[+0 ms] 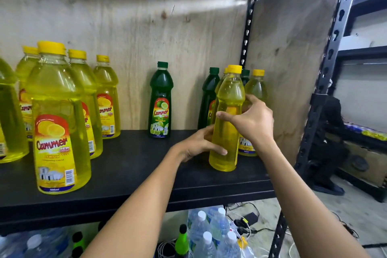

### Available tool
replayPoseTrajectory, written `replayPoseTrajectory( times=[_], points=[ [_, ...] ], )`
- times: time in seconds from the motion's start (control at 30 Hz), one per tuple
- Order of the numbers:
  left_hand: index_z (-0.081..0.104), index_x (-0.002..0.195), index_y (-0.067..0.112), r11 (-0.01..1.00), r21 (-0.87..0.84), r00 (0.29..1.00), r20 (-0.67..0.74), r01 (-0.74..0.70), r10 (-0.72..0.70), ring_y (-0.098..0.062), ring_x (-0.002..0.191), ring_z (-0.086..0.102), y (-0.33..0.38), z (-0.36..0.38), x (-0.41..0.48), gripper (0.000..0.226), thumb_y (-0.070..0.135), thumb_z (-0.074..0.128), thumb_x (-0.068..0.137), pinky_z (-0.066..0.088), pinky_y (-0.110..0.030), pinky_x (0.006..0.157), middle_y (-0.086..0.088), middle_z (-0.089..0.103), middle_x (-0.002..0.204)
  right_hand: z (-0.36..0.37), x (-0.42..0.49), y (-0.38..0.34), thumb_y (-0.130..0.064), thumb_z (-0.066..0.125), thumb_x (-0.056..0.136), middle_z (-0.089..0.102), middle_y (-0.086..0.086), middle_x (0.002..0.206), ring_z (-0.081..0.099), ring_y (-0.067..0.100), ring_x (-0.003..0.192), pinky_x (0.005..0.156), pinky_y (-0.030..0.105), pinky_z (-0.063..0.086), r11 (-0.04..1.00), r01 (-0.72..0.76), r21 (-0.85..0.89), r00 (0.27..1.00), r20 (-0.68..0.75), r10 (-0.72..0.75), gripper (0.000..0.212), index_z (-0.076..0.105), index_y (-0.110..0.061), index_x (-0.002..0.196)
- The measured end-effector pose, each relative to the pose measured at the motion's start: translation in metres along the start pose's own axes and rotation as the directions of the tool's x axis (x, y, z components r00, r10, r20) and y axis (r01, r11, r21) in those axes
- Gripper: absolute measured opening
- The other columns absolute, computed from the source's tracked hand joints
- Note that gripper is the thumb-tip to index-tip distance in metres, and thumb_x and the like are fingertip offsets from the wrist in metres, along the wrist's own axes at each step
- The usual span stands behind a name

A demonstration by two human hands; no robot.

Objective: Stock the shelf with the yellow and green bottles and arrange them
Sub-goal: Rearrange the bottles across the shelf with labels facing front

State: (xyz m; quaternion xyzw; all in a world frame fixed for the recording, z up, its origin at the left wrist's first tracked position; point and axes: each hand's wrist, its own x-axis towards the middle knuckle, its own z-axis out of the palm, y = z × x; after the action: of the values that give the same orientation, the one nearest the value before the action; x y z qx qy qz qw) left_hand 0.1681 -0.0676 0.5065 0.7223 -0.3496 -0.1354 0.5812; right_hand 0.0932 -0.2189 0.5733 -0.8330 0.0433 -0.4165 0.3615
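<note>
A yellow bottle (228, 98) with a yellow cap stands on the black shelf (129, 165) at the right, its label turned away. My left hand (199, 144) grips its lower body, and my right hand (251, 119) grips its middle. Behind it stand more bottles: a dark green bottle (208, 94), a second green one mostly hidden, and a yellow bottle (256, 88) by the side panel. A lone green lime bottle (160, 100) stands in the middle at the back. Several yellow bottles (58, 119) are grouped at the left.
Plywood panels close the back and right side of the shelf. A black metal upright (328, 69) stands at the right. Below the shelf lie water bottles (211, 234), a green bottle with a black cap and cables on the floor.
</note>
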Motion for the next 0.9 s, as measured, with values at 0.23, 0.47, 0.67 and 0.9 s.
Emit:
replayPoseTrajectory(
  times=[0.23, 0.47, 0.67, 0.9],
  points=[
    [0.033, 0.146, 0.034, 0.955, 0.266, 0.968, -0.242, 0.134, -0.068, -0.017, 0.129, 0.049, -0.007, 0.029, -0.015, 0.125, 0.066, 0.089, 0.039, 0.044, -0.042, 0.108, 0.002, 0.044, 0.145, -0.012, 0.001, -0.007, -0.047, 0.095, 0.052, 0.062, 0.005, 0.122, 0.065, 0.022, 0.105, 0.087, 0.043, 0.058, 0.948, -0.2, 0.248, 0.966, 0.212, 0.148, 0.1, 0.042, -0.024, 0.133],
    [0.034, 0.13, 0.027, 0.884, 0.392, 0.883, -0.466, 0.254, -0.048, -0.016, 0.123, 0.05, -0.012, 0.05, -0.025, 0.113, 0.071, 0.084, 0.038, 0.046, -0.033, 0.098, 0.004, 0.045, 0.137, -0.033, 0.026, -0.007, -0.013, 0.092, 0.064, 0.074, 0.002, 0.109, 0.071, 0.025, 0.102, 0.097, 0.05, 0.055, 0.891, -0.253, 0.378, 0.893, 0.446, 0.064, 0.091, 0.047, -0.024, 0.143],
    [0.033, 0.139, 0.03, 0.897, 0.358, 0.906, -0.412, 0.259, -0.097, -0.021, 0.127, 0.048, -0.009, 0.049, -0.028, 0.104, 0.058, 0.087, 0.054, 0.043, -0.042, 0.107, 0.002, 0.042, 0.139, -0.029, 0.015, -0.011, -0.032, 0.095, 0.061, 0.071, -0.003, 0.111, 0.07, 0.017, 0.099, 0.086, 0.04, 0.06, 0.949, -0.156, 0.272, 0.947, 0.313, 0.066, 0.095, 0.044, -0.027, 0.142],
    [0.044, 0.129, 0.027, 0.928, 0.343, 0.925, -0.38, 0.146, -0.005, -0.013, 0.112, 0.061, -0.005, 0.051, -0.038, 0.093, 0.057, 0.087, 0.053, 0.051, -0.036, 0.097, 0.008, 0.062, 0.124, -0.014, -0.007, -0.022, -0.059, 0.091, 0.053, 0.064, 0.005, 0.122, 0.062, 0.023, 0.113, 0.094, 0.044, 0.055, 0.987, -0.079, 0.14, 0.995, 0.077, 0.069, 0.106, 0.044, -0.02, 0.139]
  ],
)
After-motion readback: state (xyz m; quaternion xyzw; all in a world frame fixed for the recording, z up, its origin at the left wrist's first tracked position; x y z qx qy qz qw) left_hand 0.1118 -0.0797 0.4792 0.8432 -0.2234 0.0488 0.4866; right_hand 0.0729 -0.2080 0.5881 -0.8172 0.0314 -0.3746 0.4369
